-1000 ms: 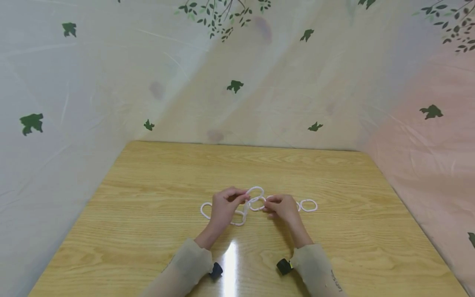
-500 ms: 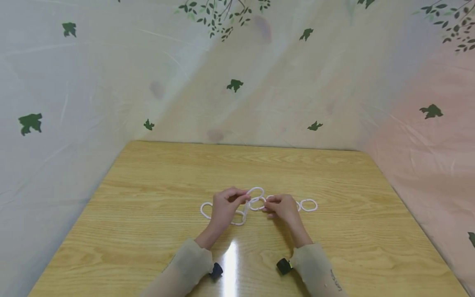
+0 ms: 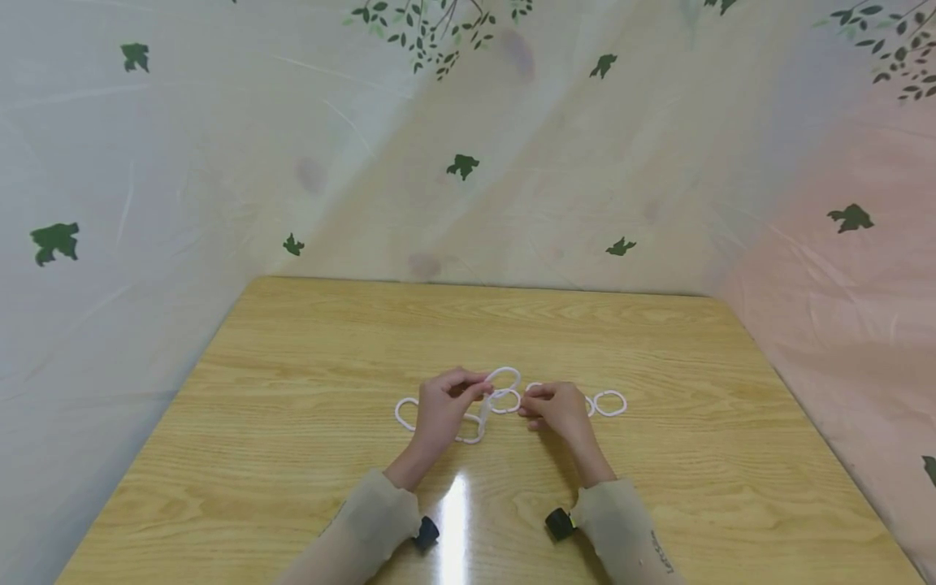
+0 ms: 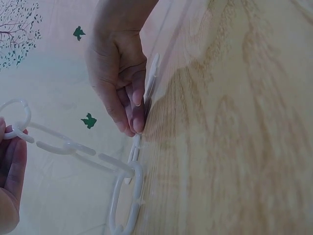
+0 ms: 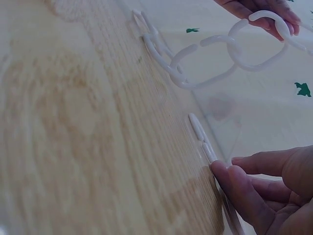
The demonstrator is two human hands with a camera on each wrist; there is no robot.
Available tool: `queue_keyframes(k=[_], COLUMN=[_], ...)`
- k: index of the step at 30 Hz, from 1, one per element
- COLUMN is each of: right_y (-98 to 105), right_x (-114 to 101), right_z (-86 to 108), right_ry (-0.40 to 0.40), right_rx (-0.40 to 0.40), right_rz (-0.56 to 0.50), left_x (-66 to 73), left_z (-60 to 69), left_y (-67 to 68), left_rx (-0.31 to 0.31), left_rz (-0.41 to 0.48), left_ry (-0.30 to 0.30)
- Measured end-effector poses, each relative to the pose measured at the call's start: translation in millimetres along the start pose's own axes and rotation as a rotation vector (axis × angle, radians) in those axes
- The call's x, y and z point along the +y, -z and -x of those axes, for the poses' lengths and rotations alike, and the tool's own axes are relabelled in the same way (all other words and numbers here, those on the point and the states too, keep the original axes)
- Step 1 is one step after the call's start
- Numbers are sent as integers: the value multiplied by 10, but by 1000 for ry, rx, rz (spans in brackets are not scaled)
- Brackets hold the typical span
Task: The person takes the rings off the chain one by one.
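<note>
My left hand (image 3: 439, 410) holds up a white plastic chain link (image 4: 27, 110) between thumb and fingers. More joined links (image 5: 208, 82) hang from it down to the table, each with a small gap in its loop. To the right, my right hand (image 3: 559, 406) pinches a white link (image 5: 197, 128) low at the tabletop, its fingers covering part of it. A narrow space separates my right fingertips from the nearest link (image 3: 504, 412) on the left-hand chain. Another link (image 3: 397, 412) shows left of my left hand, partly hidden by it.
Beyond my right hand, a further white link (image 3: 610, 392) lies flat on the wooden table (image 3: 292, 349). A pale cloth backdrop (image 3: 366, 203) with green bird and leaf shapes rises behind the table. Cuffs with small black devices (image 3: 561, 525) cover both wrists.
The lower link of the left-hand chain has shifted slightly left, away from my right fingertips. The links at the right have moved a touch to the right. Both hands stay almost still.
</note>
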State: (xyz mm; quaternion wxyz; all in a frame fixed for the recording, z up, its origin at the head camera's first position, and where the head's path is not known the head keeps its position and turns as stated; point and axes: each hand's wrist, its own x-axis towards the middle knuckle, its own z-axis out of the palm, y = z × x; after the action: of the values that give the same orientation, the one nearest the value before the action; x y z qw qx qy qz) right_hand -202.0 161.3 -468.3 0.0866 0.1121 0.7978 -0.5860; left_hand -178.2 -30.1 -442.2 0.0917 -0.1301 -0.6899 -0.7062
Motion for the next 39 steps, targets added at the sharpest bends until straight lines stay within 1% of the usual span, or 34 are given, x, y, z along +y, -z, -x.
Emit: queue_keyframes(k=[5,14,21,30,34,39], right_y=[5,5,6,-3,-14,-29], right_x=[-11,0,7,-14,-22,-42], right_z=[6,-7,-12,-7,-4,11], right_ry=[1,5,19,19,24,37], right_rx=[-3,6,5,4,6,6], right_rz=[-5,10,11,29,34,46], left_x=[8,-18,-11,-20,-24,-29], left_z=[-1,-2,-3,-4,1,8], left_y=[3,-5,1,-14,-21,-33], left_rx=[-2,-3,-2,-7,-2,-7], left_rz=[-4,1,6,4,-9,-2], left_ry=[13,-7,9,8,-9,-21])
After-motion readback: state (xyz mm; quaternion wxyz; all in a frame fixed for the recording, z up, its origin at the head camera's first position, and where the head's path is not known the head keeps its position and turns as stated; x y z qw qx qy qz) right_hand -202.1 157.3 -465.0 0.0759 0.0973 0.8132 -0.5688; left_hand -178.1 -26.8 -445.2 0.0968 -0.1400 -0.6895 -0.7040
